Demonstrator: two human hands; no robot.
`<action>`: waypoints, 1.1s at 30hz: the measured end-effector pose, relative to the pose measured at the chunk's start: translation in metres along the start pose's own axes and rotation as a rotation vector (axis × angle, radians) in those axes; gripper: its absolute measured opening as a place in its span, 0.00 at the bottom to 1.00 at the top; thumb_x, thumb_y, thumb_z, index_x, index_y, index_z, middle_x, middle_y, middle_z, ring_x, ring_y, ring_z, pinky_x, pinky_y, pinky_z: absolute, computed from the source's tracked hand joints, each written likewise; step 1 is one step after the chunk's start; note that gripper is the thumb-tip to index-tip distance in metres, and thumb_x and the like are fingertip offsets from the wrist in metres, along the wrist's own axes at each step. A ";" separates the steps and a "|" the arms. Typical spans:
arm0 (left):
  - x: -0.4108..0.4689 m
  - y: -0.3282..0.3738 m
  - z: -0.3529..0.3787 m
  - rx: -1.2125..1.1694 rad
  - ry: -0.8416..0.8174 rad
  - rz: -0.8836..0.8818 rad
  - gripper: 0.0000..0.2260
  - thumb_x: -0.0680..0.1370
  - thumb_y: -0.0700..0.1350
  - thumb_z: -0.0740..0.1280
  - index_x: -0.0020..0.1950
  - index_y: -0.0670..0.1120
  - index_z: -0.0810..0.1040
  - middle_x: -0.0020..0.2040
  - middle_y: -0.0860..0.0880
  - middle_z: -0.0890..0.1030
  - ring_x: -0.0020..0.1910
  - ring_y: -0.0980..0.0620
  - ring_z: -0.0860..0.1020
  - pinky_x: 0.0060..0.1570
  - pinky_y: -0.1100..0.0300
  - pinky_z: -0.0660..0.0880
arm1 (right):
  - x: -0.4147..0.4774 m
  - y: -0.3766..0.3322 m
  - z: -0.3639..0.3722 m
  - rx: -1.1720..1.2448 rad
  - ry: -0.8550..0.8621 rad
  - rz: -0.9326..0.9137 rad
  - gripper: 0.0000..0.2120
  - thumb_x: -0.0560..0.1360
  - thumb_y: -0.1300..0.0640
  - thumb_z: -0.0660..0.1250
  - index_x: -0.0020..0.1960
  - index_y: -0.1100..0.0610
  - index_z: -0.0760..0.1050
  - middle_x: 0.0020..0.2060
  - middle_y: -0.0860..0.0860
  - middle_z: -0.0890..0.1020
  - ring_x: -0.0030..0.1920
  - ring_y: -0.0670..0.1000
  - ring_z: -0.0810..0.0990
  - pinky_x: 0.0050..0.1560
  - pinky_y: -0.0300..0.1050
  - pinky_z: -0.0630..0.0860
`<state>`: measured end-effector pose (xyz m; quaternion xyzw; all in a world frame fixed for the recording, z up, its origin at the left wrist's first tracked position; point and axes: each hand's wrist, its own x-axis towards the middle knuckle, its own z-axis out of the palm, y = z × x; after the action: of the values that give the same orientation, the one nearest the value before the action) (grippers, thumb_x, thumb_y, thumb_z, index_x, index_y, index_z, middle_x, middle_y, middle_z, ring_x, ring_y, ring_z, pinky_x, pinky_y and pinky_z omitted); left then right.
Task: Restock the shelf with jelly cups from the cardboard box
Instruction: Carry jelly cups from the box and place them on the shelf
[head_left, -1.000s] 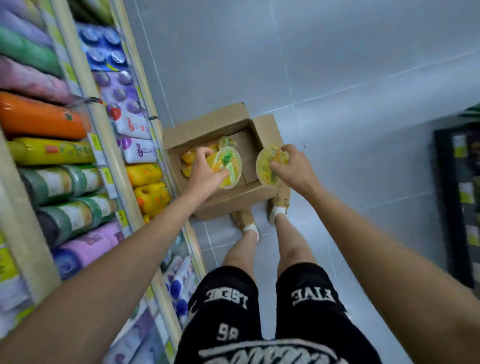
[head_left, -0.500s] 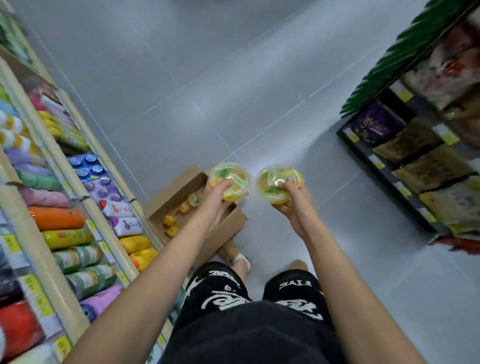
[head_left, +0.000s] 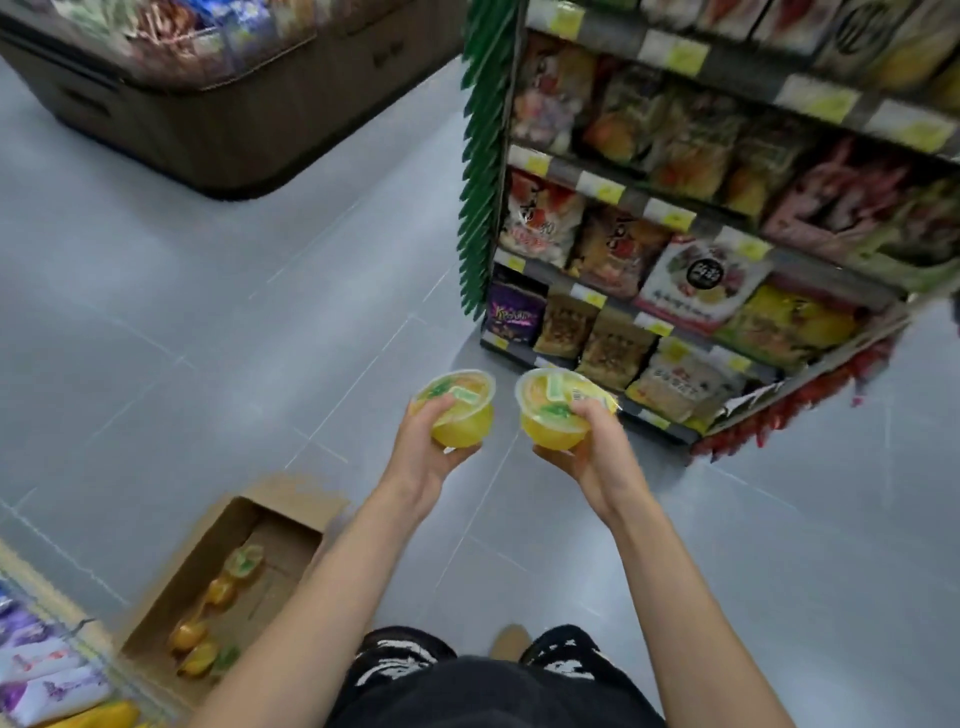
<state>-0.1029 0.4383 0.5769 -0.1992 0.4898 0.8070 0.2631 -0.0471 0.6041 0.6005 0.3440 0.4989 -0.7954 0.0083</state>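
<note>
Grasped one in each hand, two round, translucent yellow plastic jelly cups are held side by side, close but apart, above the grey tiled floor (head_left: 208, 338). The left hand (head_left: 426, 457) cradles the left jelly cup (head_left: 462, 415) from below with curled fingers, its thumb laid across the lid. The right hand (head_left: 587, 457) grips the right jelly cup (head_left: 553, 421) in the same manner, its thumb on the near edge of the lid. Each cup is bowl-shaped, wider at the rim than at the base, filled with yellow-orange jelly and sealed by a clear film lid bearing green and orange print. Both lids face upward at a slight tilt. At near left an open brown cardboard box (head_left: 285, 545) stands on the floor and holds several loose jelly cups (head_left: 223, 592), blurred, lying along its left wall. Just left of the box, a low shelf edge (head_left: 47, 670) carries white and purple packets. At far right stands a dark tiered snack shelf (head_left: 675, 234) with yellow price labels, its left end trimmed by a green fringed strip (head_left: 483, 156). A dark brown display bin (head_left: 234, 119) occupies the far left. Black printed shorts (head_left: 467, 686) fill the near edge.
</note>
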 end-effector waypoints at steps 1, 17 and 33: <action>-0.003 -0.007 0.019 -0.015 -0.024 0.001 0.20 0.78 0.43 0.63 0.69 0.42 0.68 0.55 0.44 0.79 0.49 0.49 0.79 0.46 0.52 0.78 | -0.003 -0.010 -0.015 0.024 0.008 -0.022 0.12 0.79 0.58 0.59 0.62 0.57 0.72 0.53 0.57 0.80 0.48 0.54 0.79 0.42 0.49 0.79; 0.020 0.006 0.216 -0.050 -0.650 0.106 0.34 0.72 0.55 0.71 0.72 0.40 0.67 0.66 0.41 0.74 0.62 0.45 0.73 0.57 0.54 0.76 | -0.002 -0.154 -0.120 0.352 -0.210 -0.324 0.32 0.66 0.52 0.76 0.66 0.59 0.71 0.55 0.55 0.82 0.52 0.53 0.81 0.47 0.47 0.82; 0.137 0.182 0.444 0.305 -0.901 0.427 0.27 0.75 0.36 0.68 0.73 0.41 0.63 0.65 0.40 0.75 0.60 0.45 0.77 0.54 0.56 0.79 | 0.106 -0.417 -0.100 0.053 -0.205 -0.790 0.22 0.72 0.73 0.66 0.64 0.62 0.70 0.52 0.53 0.82 0.50 0.51 0.83 0.47 0.42 0.80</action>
<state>-0.3505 0.7980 0.8182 0.3128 0.4698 0.7678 0.3032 -0.2223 0.9281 0.8434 0.0450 0.5684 -0.7802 -0.2571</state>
